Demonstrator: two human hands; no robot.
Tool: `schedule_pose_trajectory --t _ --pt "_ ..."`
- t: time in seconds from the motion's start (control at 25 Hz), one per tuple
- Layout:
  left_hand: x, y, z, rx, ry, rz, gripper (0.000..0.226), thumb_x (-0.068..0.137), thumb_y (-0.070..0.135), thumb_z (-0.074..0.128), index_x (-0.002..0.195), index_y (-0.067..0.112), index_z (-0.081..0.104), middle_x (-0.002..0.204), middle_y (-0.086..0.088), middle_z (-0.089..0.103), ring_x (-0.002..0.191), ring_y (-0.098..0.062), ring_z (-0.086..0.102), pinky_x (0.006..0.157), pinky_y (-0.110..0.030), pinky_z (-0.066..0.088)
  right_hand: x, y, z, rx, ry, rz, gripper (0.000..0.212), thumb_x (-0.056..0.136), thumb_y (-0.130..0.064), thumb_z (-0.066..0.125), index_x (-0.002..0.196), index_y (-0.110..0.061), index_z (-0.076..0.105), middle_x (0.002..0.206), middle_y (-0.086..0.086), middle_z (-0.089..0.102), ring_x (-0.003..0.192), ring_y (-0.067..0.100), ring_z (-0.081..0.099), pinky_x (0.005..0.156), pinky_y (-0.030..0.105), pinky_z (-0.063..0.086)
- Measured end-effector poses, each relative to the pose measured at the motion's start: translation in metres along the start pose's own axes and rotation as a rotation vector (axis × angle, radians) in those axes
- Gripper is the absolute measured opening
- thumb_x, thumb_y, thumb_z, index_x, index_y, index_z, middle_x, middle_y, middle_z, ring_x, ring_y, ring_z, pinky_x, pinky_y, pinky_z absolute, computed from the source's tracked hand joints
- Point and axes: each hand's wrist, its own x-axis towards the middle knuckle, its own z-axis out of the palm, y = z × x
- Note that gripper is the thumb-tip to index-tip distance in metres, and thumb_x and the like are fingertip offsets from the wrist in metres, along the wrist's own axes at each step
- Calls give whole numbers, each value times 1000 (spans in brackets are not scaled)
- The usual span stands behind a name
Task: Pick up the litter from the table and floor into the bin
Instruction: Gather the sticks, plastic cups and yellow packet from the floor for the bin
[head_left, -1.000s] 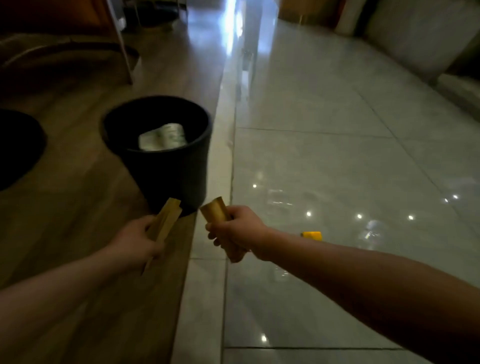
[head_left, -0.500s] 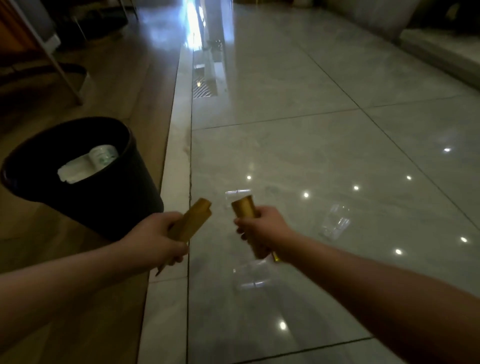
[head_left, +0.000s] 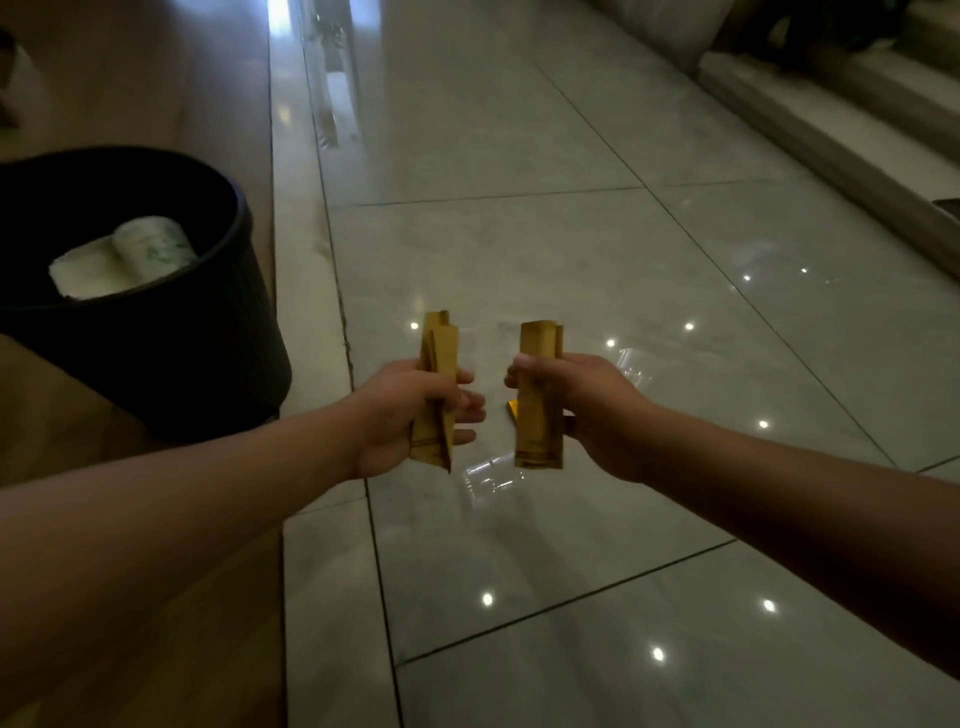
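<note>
Head view looks down over a glossy tiled floor (head_left: 597, 260) with both bare arms stretched forward. The left hand (head_left: 402, 415) is closed round a folded gold wrapper (head_left: 436, 384), fingers wrapped across its middle so that the wrapper stands nearly upright, its top sticking out above the fist and its bottom end out below. The right hand (head_left: 587, 400) is closed the same way on a second gold wrapper (head_left: 537, 410), thumb pressed across its upper part, with both ends showing above and below the grip. The two wrappers are held side by side, near each other but apart. A small yellow scrap (head_left: 511, 408) shows on the floor between the hands, partly hidden by the right wrapper. To the left stands the black bin (head_left: 208, 332), well apart from both hands, with a pale crumpled cup (head_left: 153, 249) and other light litter inside.
</note>
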Motion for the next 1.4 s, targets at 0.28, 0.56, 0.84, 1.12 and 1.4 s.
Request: schedule_pose_trajectory --t 0.28,0.56,0.84,1.12,1.4 --pt "-18 7 -11 121 -26 123 34 83 17 67 118 18 64 106 -11 76 100 -31 72 82 -50 58 2 -12 48 -73 -323 -46 52 90 -56 54 131 -25 58 131 -2 63 123 21 54 111 48 37" --pt "2 -37 -32 314 192 -91 37 83 14 70 116 19 54 83 -12 78 78 -29 77 68 -47 60 34 35 -36 -915 -102 -272 63 78 -49 74 133 -23 55 134 3 56 120 28 55 98 42 49" --pt "24 -67 -32 341 239 -162 32 75 17 79 104 18 64 75 -12 75 68 -24 75 60 -38 60 76 96 -24 -1576 -379 -489 92 74 -45 77 150 -25 29 152 -1 38 138 29 32 106 42 42" --pt "38 -69 -25 267 231 -154 34 77 14 77 107 25 64 105 -11 69 93 -28 69 64 -38 59 76 84 -15 -1247 -320 -383 65 78 -41 75 136 -23 52 129 4 59 122 21 52 97 36 48" --pt "50 -53 -8 97 12 -61 51 63 19 85 109 33 68 102 -6 77 91 -26 75 66 -40 60 51 47 -28 -886 -277 -419 64 75 -39 79 133 -20 58 121 1 67 97 2 59 84 22 51"
